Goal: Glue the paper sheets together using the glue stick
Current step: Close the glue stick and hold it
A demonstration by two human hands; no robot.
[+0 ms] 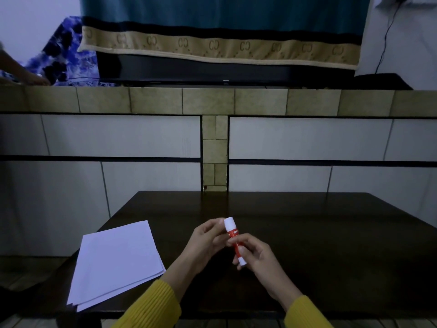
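A red and white glue stick (233, 234) is held upright and slightly tilted above the dark wooden table (319, 233). My right hand (257, 259) grips its lower red body, and my left hand (205, 240) pinches its white cap at the top. A stack of white paper sheets (115, 263) lies flat at the table's left front corner, a little fanned at the near edge and apart from both hands.
Behind the table stands a tiled wall with a tan tiled ledge (212, 100). A black television (189, 69) draped with a teal cloth sits on the ledge. Another person's hand (21, 74) rests at the far left by a blue patterned fabric.
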